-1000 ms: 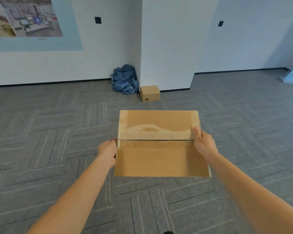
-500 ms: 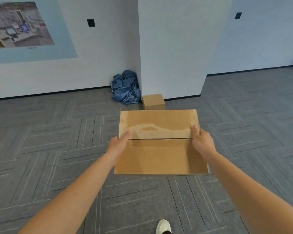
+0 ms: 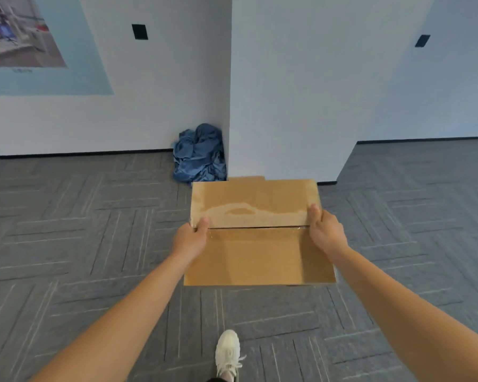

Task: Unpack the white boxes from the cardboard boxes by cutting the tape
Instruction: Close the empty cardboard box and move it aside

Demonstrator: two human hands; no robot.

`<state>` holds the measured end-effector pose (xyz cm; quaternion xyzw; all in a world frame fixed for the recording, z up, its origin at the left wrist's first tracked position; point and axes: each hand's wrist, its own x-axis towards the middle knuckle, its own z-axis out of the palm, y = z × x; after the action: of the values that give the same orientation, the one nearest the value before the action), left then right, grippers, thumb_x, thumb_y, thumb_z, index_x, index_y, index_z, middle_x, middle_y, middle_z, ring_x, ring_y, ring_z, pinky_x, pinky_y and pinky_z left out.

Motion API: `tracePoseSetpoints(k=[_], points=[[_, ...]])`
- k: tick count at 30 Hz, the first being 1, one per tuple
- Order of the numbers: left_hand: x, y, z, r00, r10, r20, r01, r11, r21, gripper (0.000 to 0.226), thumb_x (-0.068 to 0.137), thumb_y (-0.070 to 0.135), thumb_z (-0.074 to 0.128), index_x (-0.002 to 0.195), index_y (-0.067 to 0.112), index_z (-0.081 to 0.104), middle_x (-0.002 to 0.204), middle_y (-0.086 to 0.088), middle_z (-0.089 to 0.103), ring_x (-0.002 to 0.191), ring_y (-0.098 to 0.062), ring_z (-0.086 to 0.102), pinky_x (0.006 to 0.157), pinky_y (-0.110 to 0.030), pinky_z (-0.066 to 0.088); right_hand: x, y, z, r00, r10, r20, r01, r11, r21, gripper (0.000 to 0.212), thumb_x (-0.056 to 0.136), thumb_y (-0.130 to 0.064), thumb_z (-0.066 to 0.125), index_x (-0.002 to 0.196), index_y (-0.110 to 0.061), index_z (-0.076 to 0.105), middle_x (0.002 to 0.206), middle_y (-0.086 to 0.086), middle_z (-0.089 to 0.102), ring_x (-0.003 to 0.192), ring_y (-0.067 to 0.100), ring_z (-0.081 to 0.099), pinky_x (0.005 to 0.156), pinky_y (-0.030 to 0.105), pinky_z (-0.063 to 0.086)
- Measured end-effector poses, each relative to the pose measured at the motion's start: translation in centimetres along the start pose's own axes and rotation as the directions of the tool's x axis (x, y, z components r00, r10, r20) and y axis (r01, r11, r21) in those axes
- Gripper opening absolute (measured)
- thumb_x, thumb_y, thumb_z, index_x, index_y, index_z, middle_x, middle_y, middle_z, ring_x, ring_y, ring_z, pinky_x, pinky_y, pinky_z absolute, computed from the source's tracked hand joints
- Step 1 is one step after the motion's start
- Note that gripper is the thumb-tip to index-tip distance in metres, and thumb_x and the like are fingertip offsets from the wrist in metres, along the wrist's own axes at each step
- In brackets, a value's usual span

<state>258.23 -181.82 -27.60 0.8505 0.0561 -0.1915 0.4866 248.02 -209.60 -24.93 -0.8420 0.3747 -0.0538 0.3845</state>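
I hold a brown cardboard box [image 3: 257,255] out in front of me above the floor, its top flaps closed with a seam running across the middle and torn tape marks on the far flap. My left hand [image 3: 189,241] grips its left edge with the thumb on top by the seam. My right hand [image 3: 324,232] grips the right edge the same way. A second, smaller cardboard box [image 3: 246,178] on the floor by the pillar is almost wholly hidden behind the held box. No white box is visible.
A crumpled blue cloth [image 3: 199,154] lies on the floor in the corner beside the white pillar [image 3: 287,92]. Grey carpet tiles [image 3: 80,230] spread all around. My white shoe [image 3: 228,354] steps forward at the bottom.
I have walked closer to the pillar and the small floor box has slid behind the held box. My left hand moved from the box's side to a thumb-on-top grip.
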Motion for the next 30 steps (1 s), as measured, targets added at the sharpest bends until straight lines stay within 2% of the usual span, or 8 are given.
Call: tracePoseSetpoints(k=[5,10,14,18,22,25,28,30], points=[[11.1,6.6,1.9,1.000,0.015,-0.001,-0.015,0.997,0.071,0.078,0.093,0.070,0.033,0.121,0.001,0.059,0.129,-0.017,0.051,0.118,-0.033,0.052,0.093,-0.038,0.047,11.1,-4.5,0.3,0.999,0.043,-0.015,-0.044,0.999,-0.025,0.066,0.103,-0.055,0.019,0.123,-0.004,0.055,0.121,0.018,0.060,0.104,0.033,0.055,0.086,0.042,0.043],[20.3,12.2,3.8,0.999,0.048,0.011,-0.049,0.991,0.126,0.049,0.103,0.052,0.037,0.096,0.007,0.055,0.107,-0.014,0.060,0.079,-0.022,0.054,0.074,-0.036,0.047,21.3,-7.6,0.6,0.997,0.075,-0.005,-0.075,0.997,-0.025,0.068,0.102,-0.056,0.019,0.129,-0.004,0.054,0.126,0.019,0.059,0.115,0.036,0.054,0.088,0.042,0.042],[27.9,15.7,6.1,0.999,0.041,-0.006,-0.040,0.990,0.134,0.043,0.103,0.051,0.037,0.096,0.012,0.056,0.099,-0.009,0.063,0.081,-0.022,0.057,0.074,-0.035,0.047,30.7,-9.4,1.7,0.998,0.048,0.032,-0.048,0.999,-0.017,0.067,0.103,-0.055,0.020,0.128,-0.003,0.054,0.126,0.020,0.059,0.115,0.037,0.054,0.086,0.040,0.041],[35.3,18.9,8.9,0.999,0.017,-0.040,-0.010,0.985,0.171,0.046,0.105,0.047,0.036,0.069,0.018,0.045,0.074,-0.002,0.051,0.064,-0.017,0.049,0.070,-0.035,0.042,40.2,-10.6,3.1,0.996,0.014,0.087,-0.014,1.000,-0.008,0.069,0.103,-0.055,0.019,0.128,-0.002,0.056,0.129,0.021,0.058,0.120,0.039,0.052,0.092,0.043,0.041],[42.6,22.5,11.3,0.997,-0.033,-0.064,0.045,0.980,0.195,0.054,0.103,0.053,0.035,0.085,0.008,0.059,0.077,-0.004,0.059,0.066,-0.018,0.055,0.060,-0.032,0.040,49.9,-11.8,4.4,0.991,0.002,0.134,-0.001,1.000,-0.002,0.070,0.102,-0.057,0.018,0.118,-0.003,0.059,0.122,0.020,0.061,0.112,0.038,0.055,0.088,0.041,0.041],[47.4,24.8,12.5,0.993,-0.024,-0.112,0.047,0.977,0.207,0.049,0.105,0.049,0.035,0.078,0.014,0.056,0.075,-0.002,0.059,0.065,-0.016,0.055,0.053,-0.030,0.035,56.1,-13.8,5.4,0.987,-0.030,0.156,0.035,0.999,-0.025,0.062,0.104,-0.052,0.018,0.101,-0.005,0.058,0.108,0.019,0.064,0.092,0.031,0.054,0.078,0.037,0.040],[52.3,26.0,13.5,0.991,-0.036,-0.131,0.068,0.967,0.246,0.044,0.105,0.048,0.034,0.074,0.021,0.048,0.077,0.000,0.055,0.069,-0.018,0.054,0.056,-0.032,0.037,61.5,-14.9,7.5,0.985,-0.026,0.171,0.034,0.999,-0.042,0.065,0.103,-0.052,0.016,0.107,-0.003,0.058,0.104,0.017,0.063,0.091,0.032,0.054,0.077,0.037,0.040],[56.5,25.2,14.7,0.989,-0.053,-0.141,0.091,0.956,0.278,0.048,0.104,0.052,0.033,0.085,0.014,0.056,0.087,-0.004,0.060,0.081,-0.024,0.058,0.060,-0.034,0.039,65.2,-14.7,9.7,0.984,-0.016,0.179,0.028,0.997,-0.067,0.065,0.103,-0.052,0.015,0.110,-0.002,0.057,0.102,0.016,0.061,0.090,0.031,0.053,0.076,0.037,0.039]])
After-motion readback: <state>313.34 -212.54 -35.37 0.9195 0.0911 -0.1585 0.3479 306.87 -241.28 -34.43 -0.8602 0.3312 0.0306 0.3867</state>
